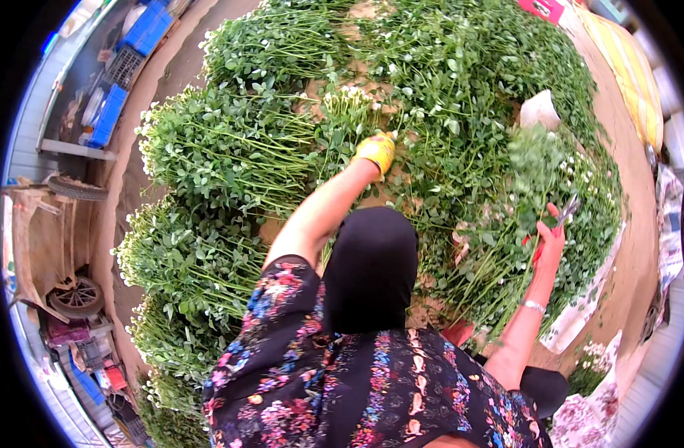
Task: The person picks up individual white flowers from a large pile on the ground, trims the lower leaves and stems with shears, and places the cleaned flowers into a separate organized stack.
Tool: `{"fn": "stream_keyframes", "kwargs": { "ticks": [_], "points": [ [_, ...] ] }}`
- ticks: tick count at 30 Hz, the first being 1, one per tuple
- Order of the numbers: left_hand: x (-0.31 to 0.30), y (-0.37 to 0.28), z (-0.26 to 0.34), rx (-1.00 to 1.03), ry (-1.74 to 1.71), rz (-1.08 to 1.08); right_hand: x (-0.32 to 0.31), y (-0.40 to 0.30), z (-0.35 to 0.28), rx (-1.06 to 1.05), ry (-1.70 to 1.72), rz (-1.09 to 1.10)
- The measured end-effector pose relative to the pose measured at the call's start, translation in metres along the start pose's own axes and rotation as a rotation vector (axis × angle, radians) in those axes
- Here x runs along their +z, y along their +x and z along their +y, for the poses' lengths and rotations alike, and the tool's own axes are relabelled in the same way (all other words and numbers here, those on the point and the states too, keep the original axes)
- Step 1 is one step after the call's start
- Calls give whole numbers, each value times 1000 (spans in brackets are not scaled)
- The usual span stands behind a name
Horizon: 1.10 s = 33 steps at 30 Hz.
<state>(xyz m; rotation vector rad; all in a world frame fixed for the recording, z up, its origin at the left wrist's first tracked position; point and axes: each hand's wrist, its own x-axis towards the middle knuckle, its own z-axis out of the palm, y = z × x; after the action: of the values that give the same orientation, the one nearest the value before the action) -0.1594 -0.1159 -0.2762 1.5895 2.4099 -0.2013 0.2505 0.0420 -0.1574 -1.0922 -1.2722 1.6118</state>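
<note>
My left hand (378,155), in a yellow glove, is closed around stems just below a small bunch of white flowers (350,101); its fingers are partly turned from view. Out to the right, my bare right hand (550,238) holds pruning shears (569,208) with red handles, their metal blades pointing up and away. A leafy green stem lies along the same hand, and its blurred foliage (535,154) spreads above. Beneath that hand lies a large heap of cut stems with leaves and small white blooms (585,173). A bracelet circles the right wrist.
Bunches of white-budded stems (224,148) lie in a row at the left. Loose leafy stems (454,73) cover the ground ahead. Blue crates (108,116) and a cart with wheels (76,297) stand at far left. A yellow striped cloth (622,67) lies at upper right.
</note>
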Motion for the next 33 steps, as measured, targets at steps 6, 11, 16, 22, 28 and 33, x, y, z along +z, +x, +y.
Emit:
{"fn": "stream_keyframes", "kwargs": {
  "ticks": [6, 11, 16, 22, 28, 33],
  "points": [
    [-13, -8, 39, 147, -112, 118, -16, -23, 39, 101, 82, 64],
    [-81, 32, 36, 78, -660, 430, -9, -32, 46, 252, 112, 53],
    [-203, 98, -25, 121, -880, 539, -15, -30, 60, 192, 85, 131],
    [-156, 154, -166, -342, -451, 206, 8, -42, 44, 209, 56, 181],
    [-2, 154, -228, -432, -659, -7, 4, -44, 52, 201, 65, 184],
    [-17, 167, -210, -503, -596, 23, 1, -46, 50, 202, 69, 195]
  ]
}}
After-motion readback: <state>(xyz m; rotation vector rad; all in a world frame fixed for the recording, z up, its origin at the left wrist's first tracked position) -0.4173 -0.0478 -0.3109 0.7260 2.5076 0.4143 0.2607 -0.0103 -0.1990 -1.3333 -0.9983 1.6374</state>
